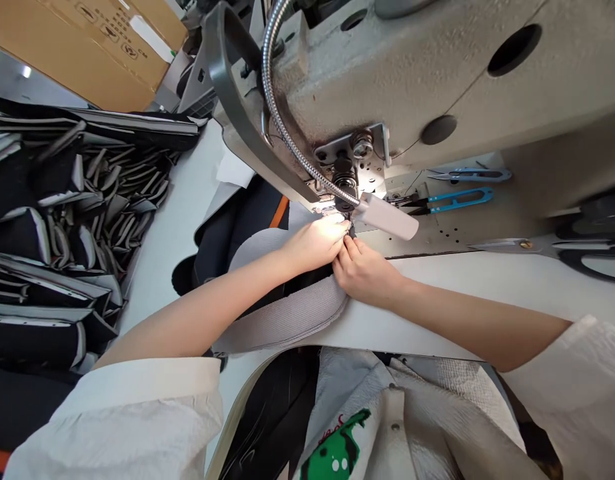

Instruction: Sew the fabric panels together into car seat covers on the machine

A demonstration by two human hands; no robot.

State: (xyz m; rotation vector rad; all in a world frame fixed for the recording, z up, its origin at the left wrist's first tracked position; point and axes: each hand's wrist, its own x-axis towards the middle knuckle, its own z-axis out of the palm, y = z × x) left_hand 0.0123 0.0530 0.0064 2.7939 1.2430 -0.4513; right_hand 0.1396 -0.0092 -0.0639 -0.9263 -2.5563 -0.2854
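My left hand [317, 241] is closed on the edge of a dark fabric piece [215, 243], right beside the presser foot of a sewing machine [427, 80]. Just to its right, my right hand [366, 272] pinches the same edge, and the fingertips of both hands nearly meet. A grey mesh band [287, 317] curves away from the hands, below my left forearm. An orange stripe [279, 212] crosses the dark fabric. The needle area is lit by a small lamp [387, 217] on a flexible metal neck [275, 87]. My fingers hide the exact spot under the foot.
Blue thread snips [460, 199] and a second blue pair [470, 175] lie on the machine bed. Large black-handled scissors [525, 245] rest at the right. Stacked dark pieces with grey edges [77, 220] fill the left, with a cardboard box [87, 47] behind.
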